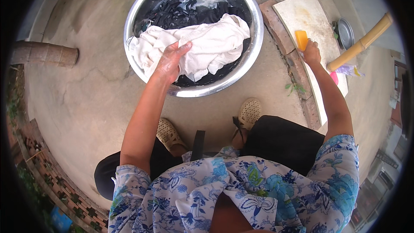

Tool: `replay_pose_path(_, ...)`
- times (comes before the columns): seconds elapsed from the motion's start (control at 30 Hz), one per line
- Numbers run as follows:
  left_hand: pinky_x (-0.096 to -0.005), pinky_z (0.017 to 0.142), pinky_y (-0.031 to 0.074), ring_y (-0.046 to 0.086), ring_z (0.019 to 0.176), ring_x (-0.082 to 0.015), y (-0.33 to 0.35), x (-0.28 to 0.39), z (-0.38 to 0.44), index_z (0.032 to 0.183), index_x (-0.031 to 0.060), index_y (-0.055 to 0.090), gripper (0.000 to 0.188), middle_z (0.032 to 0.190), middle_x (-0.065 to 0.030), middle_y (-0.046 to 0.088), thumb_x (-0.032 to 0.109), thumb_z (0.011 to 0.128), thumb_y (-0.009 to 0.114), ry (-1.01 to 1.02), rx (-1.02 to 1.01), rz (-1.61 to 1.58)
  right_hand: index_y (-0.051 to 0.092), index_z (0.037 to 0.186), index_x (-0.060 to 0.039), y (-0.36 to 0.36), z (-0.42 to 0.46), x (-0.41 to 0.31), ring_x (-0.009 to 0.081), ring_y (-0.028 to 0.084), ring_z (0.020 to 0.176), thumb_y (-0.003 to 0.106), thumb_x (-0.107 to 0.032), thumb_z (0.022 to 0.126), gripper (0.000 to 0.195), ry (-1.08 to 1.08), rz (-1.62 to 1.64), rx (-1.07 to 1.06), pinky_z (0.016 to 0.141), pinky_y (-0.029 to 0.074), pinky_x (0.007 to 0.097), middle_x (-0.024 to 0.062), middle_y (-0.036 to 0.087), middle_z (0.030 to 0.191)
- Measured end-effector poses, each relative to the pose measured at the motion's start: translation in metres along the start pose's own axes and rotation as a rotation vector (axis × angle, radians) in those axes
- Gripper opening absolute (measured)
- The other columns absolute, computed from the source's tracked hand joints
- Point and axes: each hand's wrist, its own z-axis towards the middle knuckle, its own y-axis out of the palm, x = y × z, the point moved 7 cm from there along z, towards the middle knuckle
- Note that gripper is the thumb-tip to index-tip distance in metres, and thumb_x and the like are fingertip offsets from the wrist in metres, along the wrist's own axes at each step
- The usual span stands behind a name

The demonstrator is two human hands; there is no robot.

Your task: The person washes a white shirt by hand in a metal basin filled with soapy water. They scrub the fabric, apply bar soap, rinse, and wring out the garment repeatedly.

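A wet white cloth garment [207, 47] lies bunched across the near half of a large metal basin [194, 93]. My left hand [171, 60] grips its near edge, thumb on top, with suds on the skin. Behind it in the basin, dark clothes [181, 11] sit in dark, foamy water. Off to the right, my right hand [312, 53] is over a pale stone-like slab [310, 11], its fingers around the lower end of an orange bar, seemingly soap [301, 39]. Part of that bar is hidden by the hand.
A bamboo pole [359, 47] slants beside the slab, near a pink object [334, 77], a purple plastic packet [349, 70] and a metal bowl [346, 34]. Bricks [278, 29] edge the slab. A thick log-like post [45, 54] is at left. My perforated shoes [249, 113] rest on concrete.
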Motion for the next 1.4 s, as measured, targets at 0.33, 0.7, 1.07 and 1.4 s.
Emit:
replay_pose_path(0.33, -0.0383, 0.097, 0.040, 0.050, 0.112, -0.0229, -0.007, -0.012, 0.009, 0.126, 0.0012, 0.038, 0.044, 0.125, -0.0108, 0.048, 0.024, 0.091, 0.052, 0.038, 0.093, -0.264, 0.046, 0.104, -0.0019, 0.030, 0.024, 0.023, 0.0359, 0.058, 0.090, 0.063, -0.039, 0.079, 0.048, 0.006, 0.260, 0.008, 0.077, 0.046, 0.0438, 0.0196, 0.058, 0.097)
replay_pose_path(0.7, -0.0383, 0.095, 0.043, 0.050, 0.114, -0.0245, -0.011, -0.013, 0.009, 0.131, -0.0006, 0.032, 0.048, 0.128, -0.0134, 0.046, 0.029, 0.095, 0.043, 0.002, 0.162, -0.197, 0.044, 0.122, -0.0077, -0.163, -0.137, -0.276, 0.0275, 0.056, 0.087, 0.062, -0.012, 0.074, 0.051, -0.906, 0.151, 0.392, 0.073, 0.048, 0.0364, 0.0104, 0.053, 0.087)
replay_pose_path(1.07, -0.0393, 0.090, 0.048, 0.055, 0.108, -0.0260, -0.018, -0.027, 0.022, 0.128, -0.0014, 0.034, 0.044, 0.124, -0.0147, 0.049, 0.029, 0.096, 0.037, 0.013, 0.119, -0.198, 0.056, 0.094, -0.0038, -0.164, -0.105, -0.286, 0.0242, 0.056, 0.087, 0.053, -0.010, 0.077, 0.018, -0.892, -0.191, 0.489, 0.069, 0.048, 0.0353, 0.0097, 0.052, 0.091)
replay_pose_path(1.4, -0.0405, 0.089, 0.048, 0.055, 0.107, -0.0263, -0.029, -0.035, 0.034, 0.128, 0.0007, 0.034, 0.045, 0.123, -0.0149, 0.049, 0.032, 0.096, 0.038, 0.049, 0.180, -0.137, 0.057, 0.086, -0.0067, -0.141, -0.124, -0.298, 0.0227, 0.058, 0.087, 0.052, -0.009, 0.076, 0.011, -0.936, -0.158, 0.476, 0.066, 0.050, 0.0353, 0.0087, 0.054, 0.088)
